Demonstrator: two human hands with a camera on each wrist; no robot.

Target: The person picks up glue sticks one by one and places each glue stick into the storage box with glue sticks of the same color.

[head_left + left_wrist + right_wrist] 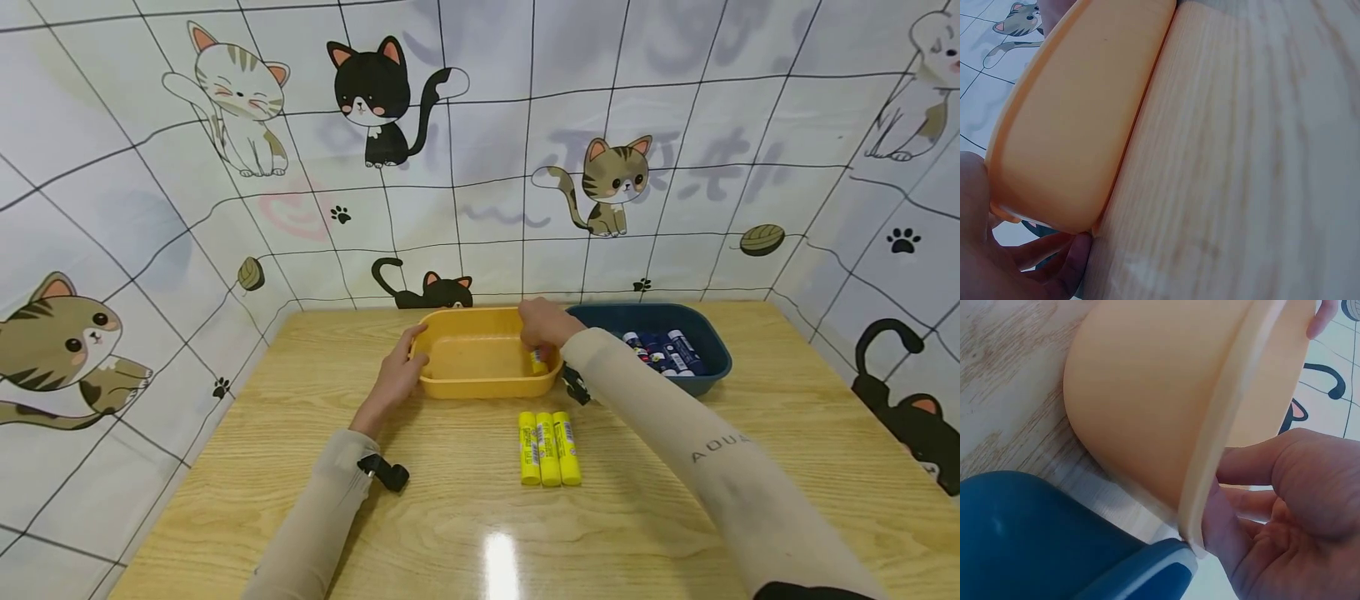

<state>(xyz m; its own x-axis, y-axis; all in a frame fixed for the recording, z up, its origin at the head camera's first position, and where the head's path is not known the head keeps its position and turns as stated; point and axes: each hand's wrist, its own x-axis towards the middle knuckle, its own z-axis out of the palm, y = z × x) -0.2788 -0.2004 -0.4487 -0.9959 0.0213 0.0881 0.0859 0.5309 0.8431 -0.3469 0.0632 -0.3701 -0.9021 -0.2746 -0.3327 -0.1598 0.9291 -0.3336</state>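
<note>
My left hand [401, 372] grips the left end of a yellow plastic tray [480, 389]; in the left wrist view its fingers [1066, 265] reach the tray's lower edge. Inside the tray's right end, my right hand [546, 325] holds a yellow glue stick [537, 362], partly covered by the fingers. In the right wrist view the tray's rim [1219, 434] hides the stick, and the curled fingers lie behind that rim. Three yellow glue sticks [548, 448] lie side by side on the table before the tray.
A dark blue tray [708, 385] stands right against the yellow one, with several dark blue glue sticks [663, 353] in it. Both stand on a wooden table [442, 517], near a backdrop [495, 242] printed with cats.
</note>
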